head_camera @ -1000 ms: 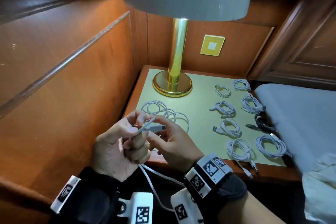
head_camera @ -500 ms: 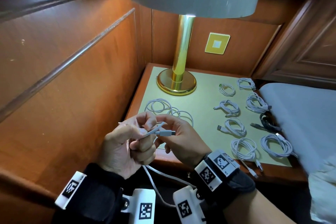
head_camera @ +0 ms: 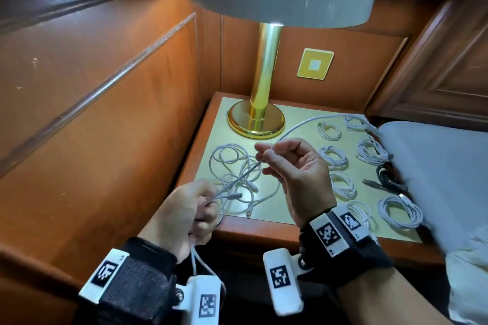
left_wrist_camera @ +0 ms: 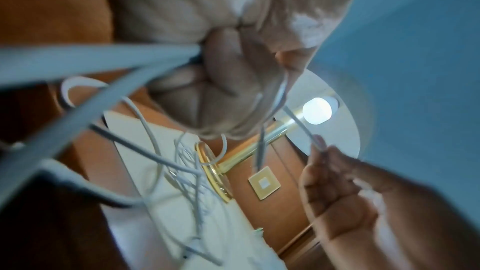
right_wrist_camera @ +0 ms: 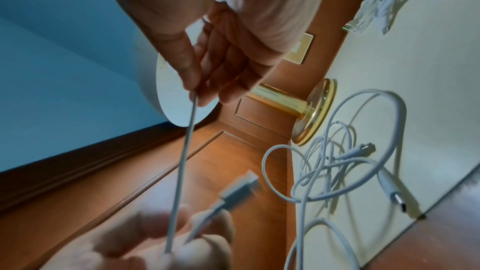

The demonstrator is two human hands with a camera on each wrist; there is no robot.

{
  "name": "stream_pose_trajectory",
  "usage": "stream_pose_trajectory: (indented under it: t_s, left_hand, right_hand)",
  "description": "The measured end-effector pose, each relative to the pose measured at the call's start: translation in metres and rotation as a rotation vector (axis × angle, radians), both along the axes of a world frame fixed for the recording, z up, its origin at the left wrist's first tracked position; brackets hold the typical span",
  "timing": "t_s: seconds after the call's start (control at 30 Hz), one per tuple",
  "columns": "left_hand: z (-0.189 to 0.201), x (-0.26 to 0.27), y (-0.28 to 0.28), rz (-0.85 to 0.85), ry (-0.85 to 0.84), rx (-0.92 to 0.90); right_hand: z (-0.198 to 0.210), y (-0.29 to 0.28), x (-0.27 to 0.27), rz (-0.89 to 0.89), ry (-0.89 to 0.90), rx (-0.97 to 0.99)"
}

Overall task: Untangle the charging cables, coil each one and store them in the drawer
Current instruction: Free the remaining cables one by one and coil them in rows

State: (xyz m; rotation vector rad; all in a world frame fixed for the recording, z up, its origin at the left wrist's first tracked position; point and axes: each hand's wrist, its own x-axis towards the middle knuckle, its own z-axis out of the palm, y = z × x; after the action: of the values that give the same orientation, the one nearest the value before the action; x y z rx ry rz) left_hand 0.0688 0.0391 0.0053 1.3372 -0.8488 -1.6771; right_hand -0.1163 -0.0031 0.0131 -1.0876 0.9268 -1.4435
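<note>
My left hand [head_camera: 192, 208] grips a white charging cable [head_camera: 239, 175] near its plug [head_camera: 233, 196], low at the nightstand's front left corner. My right hand [head_camera: 266, 155] pinches the same cable [right_wrist_camera: 183, 161] higher up, between thumb and forefinger, so a straight run stretches between both hands. Beyond the right hand the cable arcs off to the right [head_camera: 311, 120]. A loose tangle of white cables [head_camera: 237, 166] lies on the nightstand top [head_camera: 295, 111] behind the hands. Part of the cable hangs below my left hand [head_camera: 196, 258]. No drawer is in view.
Several coiled white cables [head_camera: 332, 157] and a black one [head_camera: 388, 179] lie in rows on the right half of the top. A brass lamp [head_camera: 257, 119] stands at the back, its shade overhead. Wood panelling is to the left, a bed [head_camera: 435, 166] to the right.
The hands were together pinching the plug end. Now my right hand has slid up and right along the cable, and the left has dropped lower, stretching the cable between them.
</note>
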Motion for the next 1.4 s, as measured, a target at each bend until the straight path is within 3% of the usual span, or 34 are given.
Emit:
stream_pose_trajectory:
  t_s: [0.1, 0.27, 0.33, 0.4, 0.5, 0.57, 0.67, 0.77, 0.83, 0.93, 1.13, 1.23, 1.4]
  left_hand:
    - [-0.012, -0.001, -0.006, 0.073, -0.299, -0.024]
    - [-0.012, 0.0, -0.004, 0.176, -0.822, -0.074]
    - [-0.005, -0.001, -0.001, 0.249, -0.993, -0.068]
    - [-0.006, -0.001, 0.0, 0.23, -1.135, -0.039]
    - [-0.019, 0.003, -0.001, 0.042, -1.271, 0.089]
    - [-0.031, 0.006, -0.005, -0.06, -1.298, 0.134]
    - [-0.041, 0.007, -0.012, -0.079, -1.266, 0.037]
    - [-0.04, 0.002, -0.016, -0.032, -1.117, -0.134]
    - [-0.035, -0.002, -0.015, -0.02, -1.004, -0.243]
    - [-0.037, -0.003, -0.015, 0.036, -0.91, -0.328]
    - [-0.034, 0.007, -0.015, 0.263, -0.948, -0.411]
    - [-0.029, 0.013, -0.014, 0.161, -0.98, -0.287]
    - [-0.025, 0.019, -0.009, -0.15, -1.082, -0.002]
  right_hand:
    - [0.004, 0.004, -0.002, -0.006, -0.022, 0.022]
    - [0.011, -0.005, -0.02, -0.164, -0.326, 0.147]
    - [0.012, -0.006, -0.026, -0.203, -0.361, 0.2]
    - [0.012, -0.004, -0.028, -0.212, -0.298, 0.244]
    - [0.006, -0.001, -0.026, -0.163, -0.043, 0.383]
    - [-0.001, 0.001, -0.024, -0.04, 0.234, 0.477]
    - [-0.013, 0.004, -0.02, 0.154, 0.66, 0.533]
    - [-0.022, 0.006, -0.02, 0.305, 1.102, 0.434]
    - [-0.026, 0.007, -0.018, 0.379, 1.223, 0.405]
    - [-0.022, 0.008, -0.014, 0.43, 1.217, 0.384]
    - [-0.021, 0.013, -0.005, 0.533, 1.152, 0.491]
    - [-0.027, 0.015, 0.004, 0.618, 1.052, 0.558]
    - [-0.034, 0.009, 0.02, 0.7, 0.899, 0.648]
